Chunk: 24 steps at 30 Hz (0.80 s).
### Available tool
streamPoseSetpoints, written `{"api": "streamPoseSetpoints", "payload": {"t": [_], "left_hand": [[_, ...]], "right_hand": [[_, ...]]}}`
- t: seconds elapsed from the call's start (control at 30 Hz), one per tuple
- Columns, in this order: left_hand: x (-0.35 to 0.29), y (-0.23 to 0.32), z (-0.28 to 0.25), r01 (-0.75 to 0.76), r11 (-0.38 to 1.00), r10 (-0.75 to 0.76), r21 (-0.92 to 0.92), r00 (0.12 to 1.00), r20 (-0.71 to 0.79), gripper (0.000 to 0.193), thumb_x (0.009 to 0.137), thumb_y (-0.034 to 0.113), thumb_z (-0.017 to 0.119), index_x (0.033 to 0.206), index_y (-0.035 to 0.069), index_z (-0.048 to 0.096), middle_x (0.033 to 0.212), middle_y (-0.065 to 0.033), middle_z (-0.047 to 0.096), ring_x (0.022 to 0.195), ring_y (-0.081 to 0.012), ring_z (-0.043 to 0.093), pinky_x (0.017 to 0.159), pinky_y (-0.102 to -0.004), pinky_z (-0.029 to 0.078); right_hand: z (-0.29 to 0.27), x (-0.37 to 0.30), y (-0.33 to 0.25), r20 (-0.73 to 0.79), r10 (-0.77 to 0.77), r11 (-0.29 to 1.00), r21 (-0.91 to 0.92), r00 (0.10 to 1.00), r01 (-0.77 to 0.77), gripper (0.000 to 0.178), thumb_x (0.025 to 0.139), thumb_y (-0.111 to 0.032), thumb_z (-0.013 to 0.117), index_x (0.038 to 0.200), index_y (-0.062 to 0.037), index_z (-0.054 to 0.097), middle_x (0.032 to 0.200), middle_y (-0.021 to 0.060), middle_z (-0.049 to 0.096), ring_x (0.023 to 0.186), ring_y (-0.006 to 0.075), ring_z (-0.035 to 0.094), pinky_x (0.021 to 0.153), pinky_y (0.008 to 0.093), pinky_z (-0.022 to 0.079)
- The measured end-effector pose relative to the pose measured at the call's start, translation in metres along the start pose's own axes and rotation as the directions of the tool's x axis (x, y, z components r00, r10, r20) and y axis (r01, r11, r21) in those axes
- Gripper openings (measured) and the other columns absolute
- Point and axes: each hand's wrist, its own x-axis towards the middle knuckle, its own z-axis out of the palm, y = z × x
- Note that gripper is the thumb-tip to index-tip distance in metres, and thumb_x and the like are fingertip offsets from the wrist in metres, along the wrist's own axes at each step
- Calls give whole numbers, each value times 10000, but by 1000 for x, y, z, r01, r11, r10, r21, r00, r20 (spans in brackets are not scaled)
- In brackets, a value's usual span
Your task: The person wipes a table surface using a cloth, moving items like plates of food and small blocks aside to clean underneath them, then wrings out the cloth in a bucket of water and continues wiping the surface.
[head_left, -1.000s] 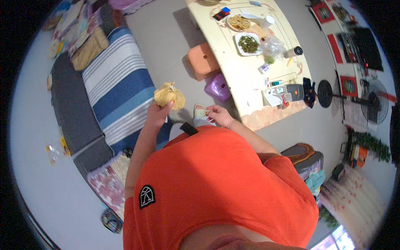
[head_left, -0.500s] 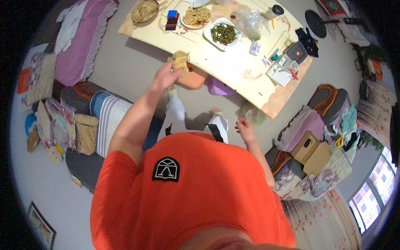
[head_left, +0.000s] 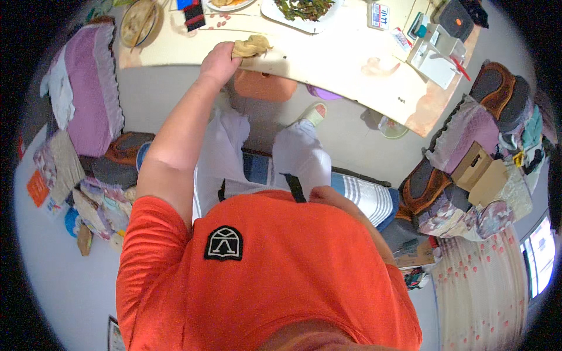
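At the near edge of the table (head_left: pixel 328 54), my left hand (head_left: pixel 220 63) is closed on a crumpled yellowish-tan cloth (head_left: pixel 253 47). The cloth bunches out past my fingers and lies over the tabletop by the edge. My right hand (head_left: pixel 323 195) hangs low beside my right thigh, away from the table. Its fingers are mostly hidden by my orange shirt, so I cannot tell how they are bent. Beyond the cloth stands a white square plate of green stir-fried food (head_left: pixel 304 8). A black and red box (head_left: pixel 194 16) is at its left.
A glass bowl with chopsticks (head_left: pixel 139 23) stands at the table's left end. Toward the right are a small white box (head_left: pixel 378 16) and a white organizer (head_left: pixel 434 55). Under the table are an orange bin (head_left: pixel 264 86) and a purple one (head_left: pixel 322 92). Cushioned seats flank both sides.
My left hand has brought the cloth from beside the table edge onto the tabletop. My right hand has dropped toward my thigh. My legs have shifted, and the table fills less of the view.
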Motion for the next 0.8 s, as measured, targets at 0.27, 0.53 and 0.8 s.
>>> {"api": "streamPoseSetpoints", "payload": {"t": [0.27, 0.53, 0.8], "left_hand": [[47, -21, 41, -250, 958, 242, 140, 968, 71, 307, 747, 251, 666, 984, 66, 601, 988, -146, 606, 956, -354, 580, 834, -427, 491], [56, -56, 83, -417, 907, 401, -55, 897, -188, 277, 694, 306, 698, 886, 116, 635, 849, -94, 577, 852, -293, 580, 730, -338, 494], [62, -40, 69, -513, 841, 542, 173, 794, -275, 380, 634, 323, 789, 911, 100, 657, 824, -85, 595, 732, -303, 598, 624, -372, 502]], "right_hand": [[-50, 221, 5, -231, 386, 483, 876, 893, 17, 357, 878, -269, 659, 1164, -79, 560, 943, 76, 636, 784, 184, 611, 608, 353, 526], [-86, 429, -24, -509, 228, -444, 705, 830, 553, 426, 901, -396, 610, 1238, -145, 539, 1120, 37, 602, 1015, 230, 593, 831, 426, 525], [-175, 411, -33, -716, 336, -582, 353, 612, 733, 427, 906, -405, 595, 1236, -141, 534, 1162, 44, 583, 1079, 235, 564, 892, 438, 496]]}}
